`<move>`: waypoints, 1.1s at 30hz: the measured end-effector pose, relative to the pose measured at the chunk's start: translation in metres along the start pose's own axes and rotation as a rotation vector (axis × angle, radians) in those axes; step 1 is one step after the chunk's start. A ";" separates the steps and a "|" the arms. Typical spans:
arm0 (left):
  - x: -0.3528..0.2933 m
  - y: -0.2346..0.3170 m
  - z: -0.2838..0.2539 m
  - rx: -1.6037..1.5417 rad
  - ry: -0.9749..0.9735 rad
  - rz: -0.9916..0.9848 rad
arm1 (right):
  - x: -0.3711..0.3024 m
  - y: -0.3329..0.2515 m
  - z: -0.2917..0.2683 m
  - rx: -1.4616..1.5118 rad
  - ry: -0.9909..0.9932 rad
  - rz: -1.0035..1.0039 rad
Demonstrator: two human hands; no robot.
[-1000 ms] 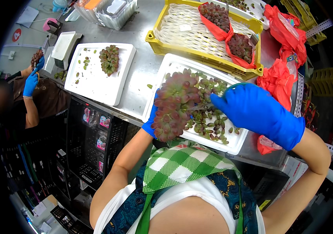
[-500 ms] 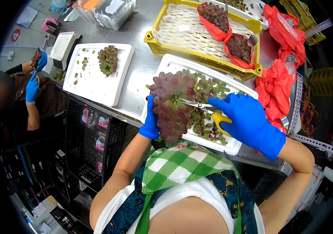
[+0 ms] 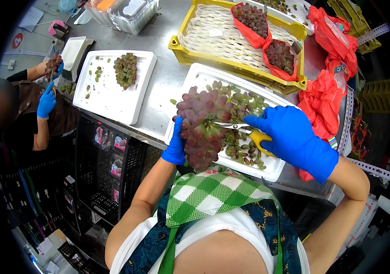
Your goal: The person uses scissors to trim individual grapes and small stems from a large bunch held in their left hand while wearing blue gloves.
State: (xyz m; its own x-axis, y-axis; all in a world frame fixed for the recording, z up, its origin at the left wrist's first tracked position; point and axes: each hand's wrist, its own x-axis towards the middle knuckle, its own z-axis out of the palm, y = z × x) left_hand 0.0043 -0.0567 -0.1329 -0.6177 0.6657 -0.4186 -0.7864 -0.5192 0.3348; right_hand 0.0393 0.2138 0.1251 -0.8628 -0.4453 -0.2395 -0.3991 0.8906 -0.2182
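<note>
A large bunch of reddish-purple grapes (image 3: 200, 123) is held up by my left hand (image 3: 175, 145), gloved in blue, its fingers partly hidden behind the fruit. My right hand (image 3: 295, 139), also in a blue glove, is closed round a pair of yellow-handled scissors (image 3: 261, 139). The blades reach in among the grapes on the bunch's right side. Beneath lies a white tray (image 3: 275, 171), where many loose greenish-red grapes (image 3: 246, 101) are spread.
Behind the tray stands a yellow crate (image 3: 176, 48) with foam netting and red-wrapped grape bunches. Red bags (image 3: 321, 102) lie at right. Another white tray (image 3: 108, 107) holds a bunch (image 3: 126, 71). At far left a person with blue gloves (image 3: 46, 102) holds grapes and scissors.
My right hand and the scissors have shifted slightly, and the grape bunch has turned a little in my left hand. The co-worker's hands have moved to the right.
</note>
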 end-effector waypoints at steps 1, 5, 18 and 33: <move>0.003 0.000 -0.007 -0.027 -0.040 -0.037 | 0.000 -0.001 -0.003 0.001 -0.008 -0.007; 0.007 -0.004 -0.025 -0.071 -0.088 -0.068 | -0.002 -0.005 -0.006 0.054 -0.030 0.039; -0.015 0.007 0.075 0.187 0.006 0.043 | -0.006 -0.006 0.007 -0.148 0.104 -0.047; 0.000 -0.006 -0.006 0.225 0.029 0.002 | -0.001 -0.005 0.008 0.020 0.004 -0.032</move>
State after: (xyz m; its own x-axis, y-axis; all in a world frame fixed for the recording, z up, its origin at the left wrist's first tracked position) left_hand 0.0096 -0.0568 -0.1399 -0.6222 0.6469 -0.4409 -0.7658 -0.3857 0.5146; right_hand 0.0444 0.2091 0.1184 -0.8507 -0.4733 -0.2287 -0.4205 0.8738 -0.2443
